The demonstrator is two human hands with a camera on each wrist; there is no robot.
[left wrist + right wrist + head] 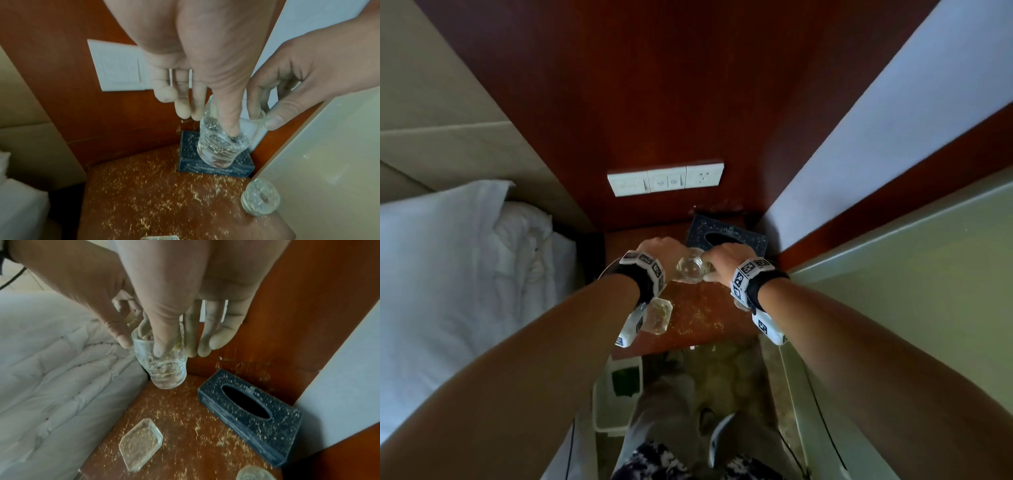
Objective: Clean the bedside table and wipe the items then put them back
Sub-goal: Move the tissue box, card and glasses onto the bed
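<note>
Both hands point(688, 255) grip glass point(690, 269) (above table point(709, 318)).

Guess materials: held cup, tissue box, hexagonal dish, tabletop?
Cup: clear glass, see-through with bright glints. Tissue box: dark blue, matte, maybe leatherette or plastic; the look leaves it open, and it is speckled with crumbs. Hexagonal dish: thick clear glass or acrylic with bevelled edges. Bedside table: reddish-brown wood or veneer with a glossy sheen.
</note>
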